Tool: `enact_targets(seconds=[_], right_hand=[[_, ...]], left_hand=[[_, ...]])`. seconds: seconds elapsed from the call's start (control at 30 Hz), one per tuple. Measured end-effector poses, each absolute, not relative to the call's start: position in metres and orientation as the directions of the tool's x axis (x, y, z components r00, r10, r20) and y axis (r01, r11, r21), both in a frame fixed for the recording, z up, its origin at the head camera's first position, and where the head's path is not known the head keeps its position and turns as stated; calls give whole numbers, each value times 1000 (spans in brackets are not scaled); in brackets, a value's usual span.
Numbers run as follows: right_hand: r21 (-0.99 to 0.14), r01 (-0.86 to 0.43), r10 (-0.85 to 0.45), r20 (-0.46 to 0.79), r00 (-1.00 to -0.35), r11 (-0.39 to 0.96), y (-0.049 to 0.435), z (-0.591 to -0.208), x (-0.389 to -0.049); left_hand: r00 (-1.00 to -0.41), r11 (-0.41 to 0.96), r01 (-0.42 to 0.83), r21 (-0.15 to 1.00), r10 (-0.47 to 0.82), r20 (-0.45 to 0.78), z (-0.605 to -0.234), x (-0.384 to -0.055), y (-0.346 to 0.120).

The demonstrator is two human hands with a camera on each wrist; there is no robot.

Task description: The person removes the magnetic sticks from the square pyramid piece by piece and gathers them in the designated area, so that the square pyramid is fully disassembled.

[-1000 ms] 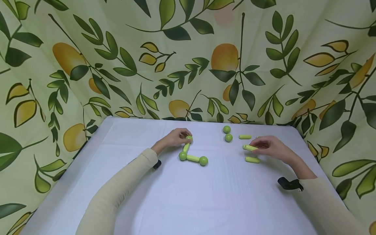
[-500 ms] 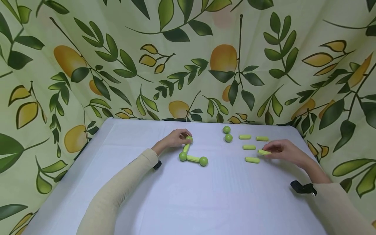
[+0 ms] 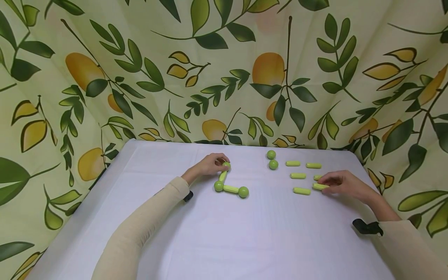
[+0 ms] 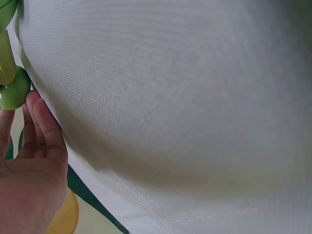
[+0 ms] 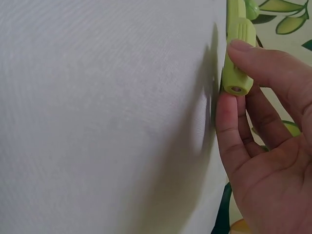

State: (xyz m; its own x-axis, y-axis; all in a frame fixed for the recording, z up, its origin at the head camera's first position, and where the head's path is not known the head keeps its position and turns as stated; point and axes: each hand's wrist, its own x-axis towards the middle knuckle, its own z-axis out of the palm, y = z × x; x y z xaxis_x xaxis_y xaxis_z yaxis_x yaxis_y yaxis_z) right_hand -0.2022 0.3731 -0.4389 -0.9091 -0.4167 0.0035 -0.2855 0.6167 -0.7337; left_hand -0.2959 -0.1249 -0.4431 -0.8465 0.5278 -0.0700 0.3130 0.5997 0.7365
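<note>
Green balls and pale green ribbed rods form an L on the white tabletop. My left hand (image 3: pixel 210 165) holds the green ball (image 3: pixel 227 166) at its far end, which also shows in the left wrist view. From that ball a rod (image 3: pixel 223 176) runs to the corner ball (image 3: pixel 218 186). Another rod (image 3: pixel 231 189) joins the corner to an end ball (image 3: pixel 243 191). My right hand (image 3: pixel 344 184) pinches a pale green rod (image 5: pixel 239 80) between thumb and fingers, low over the table; a round metallic spot shows in its end. Behind it another rod (image 3: pixel 317 177) is partly hidden by the fingers.
Two loose green balls, a rear one (image 3: pixel 271 154) and a front one (image 3: pixel 273 165), lie at the back of the white-covered table (image 3: pixel 224 237). Several loose rods (image 3: pixel 298 176) lie in rough rows right of them. A leaf-and-fruit patterned curtain (image 3: pixel 224 77) hangs behind the table.
My right hand has moved rightward and slightly nearer with a rod at its fingertips, uncovering rods behind it. My left hand stays on the ball, and the L keeps its place.
</note>
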Motion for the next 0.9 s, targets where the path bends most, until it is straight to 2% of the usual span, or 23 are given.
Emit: enact_targets(seconds=[0.33,0.9], right_hand=[[-723,-313,-445,9,-896,616,377,-444,-203],[-723,-258,-429,-59,-902,641,376,-440,-203]], left_hand=[[-847,595,309,742,527,-70,-445,-297,-123],[-844,593,312,743,532,-70,-445,-299,-126]])
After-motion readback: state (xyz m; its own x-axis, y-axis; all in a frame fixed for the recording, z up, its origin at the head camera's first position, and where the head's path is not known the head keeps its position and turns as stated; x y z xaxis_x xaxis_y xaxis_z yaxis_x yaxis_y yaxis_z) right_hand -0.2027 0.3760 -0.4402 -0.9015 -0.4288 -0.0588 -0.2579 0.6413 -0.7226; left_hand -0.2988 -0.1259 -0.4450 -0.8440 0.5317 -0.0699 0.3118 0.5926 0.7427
